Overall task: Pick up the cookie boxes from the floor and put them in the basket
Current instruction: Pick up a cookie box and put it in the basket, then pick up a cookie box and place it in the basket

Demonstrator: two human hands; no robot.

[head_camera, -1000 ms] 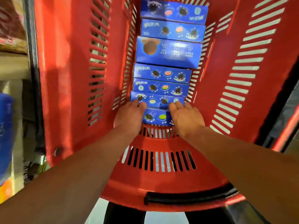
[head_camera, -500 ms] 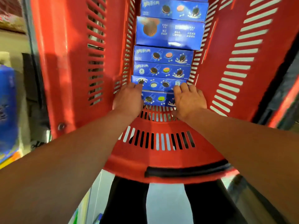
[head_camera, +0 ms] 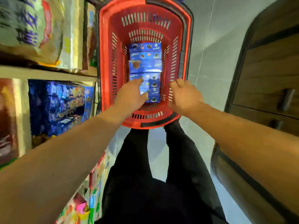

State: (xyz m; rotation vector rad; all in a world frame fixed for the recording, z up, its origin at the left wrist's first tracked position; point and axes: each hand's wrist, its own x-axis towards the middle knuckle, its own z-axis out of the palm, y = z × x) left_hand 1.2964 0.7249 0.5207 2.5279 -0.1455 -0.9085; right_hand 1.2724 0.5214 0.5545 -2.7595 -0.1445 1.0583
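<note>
Basket [head_camera: 105,65] red, walls with pale slot pattern, rim trimmed black. Cookie boxes [head_camera: 145,66] inside deep blue with dark round cookie pictures. Trousers [head_camera: 140,159] black. Floor [head_camera: 210,46] pale grey tile. Cabinet [head_camera: 267,70] at right dark brown wood. Shelf packs [head_camera: 59,102] at left blue.
</note>
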